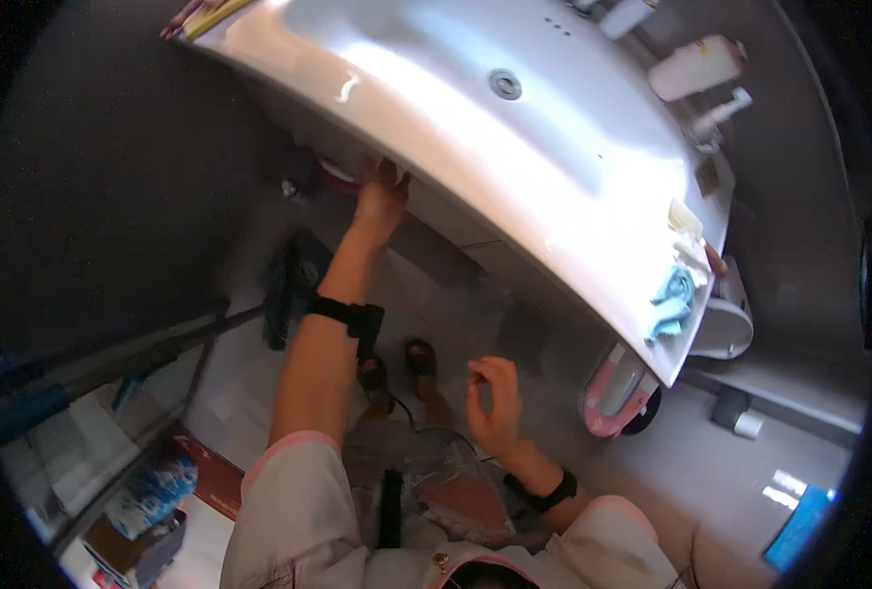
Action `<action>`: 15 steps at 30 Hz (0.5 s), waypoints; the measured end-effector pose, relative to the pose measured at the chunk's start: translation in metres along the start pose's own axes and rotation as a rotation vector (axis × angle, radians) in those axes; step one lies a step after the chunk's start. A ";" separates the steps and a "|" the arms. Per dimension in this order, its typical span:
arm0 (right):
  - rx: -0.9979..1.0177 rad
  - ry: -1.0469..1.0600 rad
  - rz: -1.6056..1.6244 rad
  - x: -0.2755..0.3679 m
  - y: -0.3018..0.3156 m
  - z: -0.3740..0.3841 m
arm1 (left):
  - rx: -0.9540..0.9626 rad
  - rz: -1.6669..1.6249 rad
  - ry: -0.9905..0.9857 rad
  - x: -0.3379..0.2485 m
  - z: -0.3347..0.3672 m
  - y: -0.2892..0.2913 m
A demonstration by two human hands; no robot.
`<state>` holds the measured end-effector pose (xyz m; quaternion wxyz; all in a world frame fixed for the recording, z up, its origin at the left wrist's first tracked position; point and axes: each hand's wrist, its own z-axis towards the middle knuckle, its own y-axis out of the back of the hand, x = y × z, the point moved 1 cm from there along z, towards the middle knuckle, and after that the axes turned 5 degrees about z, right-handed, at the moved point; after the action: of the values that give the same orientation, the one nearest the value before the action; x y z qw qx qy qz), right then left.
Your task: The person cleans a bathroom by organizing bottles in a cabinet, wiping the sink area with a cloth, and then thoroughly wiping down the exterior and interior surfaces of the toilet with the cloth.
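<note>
Whether our left hand (381, 204) is closed on anything we cannot tell: its fingers reach up beneath the front edge of the white sink (554, 206), left of centre in the upper half of the frame, where shadow blurs them. Just left of these fingers, under the sink, we see a reddish-pink curved rim (334, 175); contact between them is unclear to us. Near it, further left, sits a small shiny metal fitting (290, 187).

Our right hand (496, 401) hangs just below centre, fingers loosely curled, thumb apart from them, holding nothing that we can see. Black bands circle both our forearms, and two dark sandals (419, 355) show between them.

Across the top, the sink basin has a round drain (505, 84). At upper right we find a pinkish bottle (696, 67) and a pump bottle (720, 118); a light-blue cloth (673, 299) lies on the sink's right corner. A blue package (799, 525) rests at lower right, and a blue-and-white package (156, 496) at lower left.
</note>
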<state>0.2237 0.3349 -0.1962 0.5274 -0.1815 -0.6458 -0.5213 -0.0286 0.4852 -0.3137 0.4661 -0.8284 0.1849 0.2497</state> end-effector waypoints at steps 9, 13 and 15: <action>-0.257 0.054 -0.009 0.069 0.110 0.015 | -0.105 0.799 -0.140 -0.052 -0.168 -0.066; -0.630 0.320 0.041 0.135 0.207 0.013 | 0.152 0.987 -0.839 -0.130 -0.241 -0.140; -0.562 0.642 -0.089 0.200 0.262 -0.003 | 0.201 1.117 -1.241 -0.181 -0.298 -0.188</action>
<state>0.3547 0.3719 0.1032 0.6085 -0.1187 -0.2892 -0.7294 -0.0008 0.3342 0.0518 0.3628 -0.2821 0.2993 0.8362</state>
